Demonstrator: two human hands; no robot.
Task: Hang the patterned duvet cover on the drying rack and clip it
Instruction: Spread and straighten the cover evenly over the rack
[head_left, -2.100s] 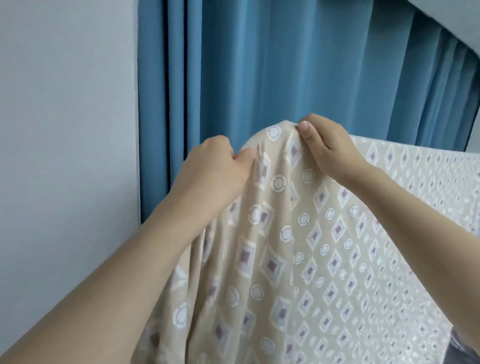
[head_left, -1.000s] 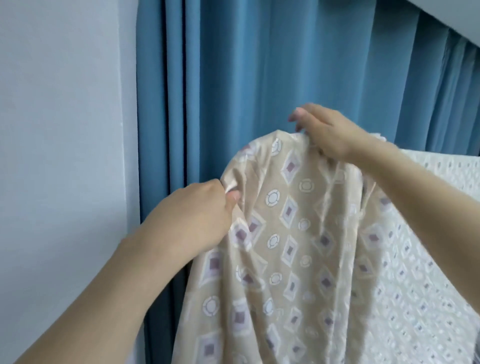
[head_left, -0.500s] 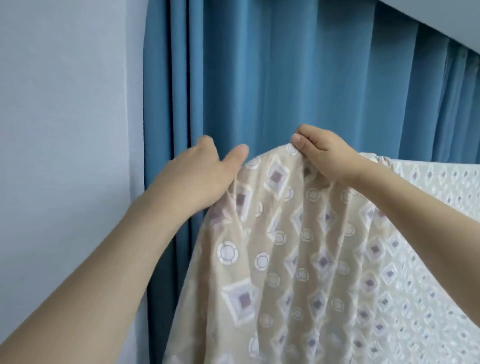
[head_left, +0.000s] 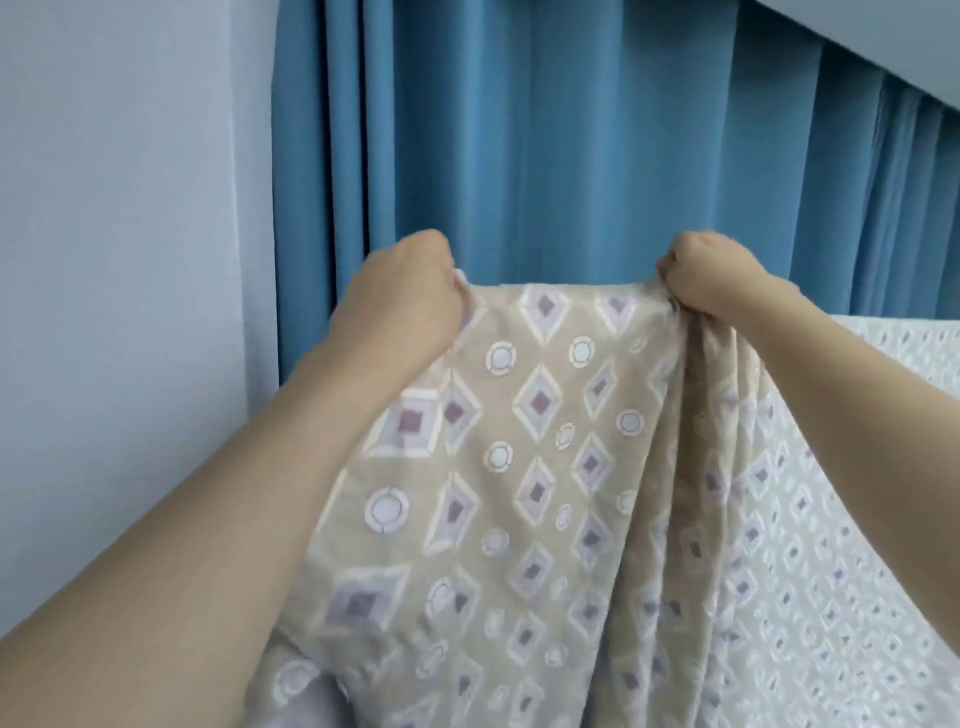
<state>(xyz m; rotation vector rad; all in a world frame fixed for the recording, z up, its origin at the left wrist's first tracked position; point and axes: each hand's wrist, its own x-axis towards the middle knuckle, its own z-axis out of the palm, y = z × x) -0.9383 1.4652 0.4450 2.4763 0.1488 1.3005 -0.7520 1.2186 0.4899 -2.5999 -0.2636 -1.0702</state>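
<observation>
Duvet cover (head_left: 540, 467) hangs before the curtain (head_left: 571, 156), its top edge stretched between the gripping left hand (head_left: 400, 296) and right hand (head_left: 711, 275); rack hidden, no clips on it yet.

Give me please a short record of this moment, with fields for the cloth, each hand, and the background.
cloth: patterned duvet cover, beige with diamonds and circles, top edge pulled straight between the hands
left hand: left hand grips the top edge at its left end
right hand: right hand grips bunched fabric at the top edge
background: blue curtain; pale wall to the left
rack and clips: not visible
</observation>
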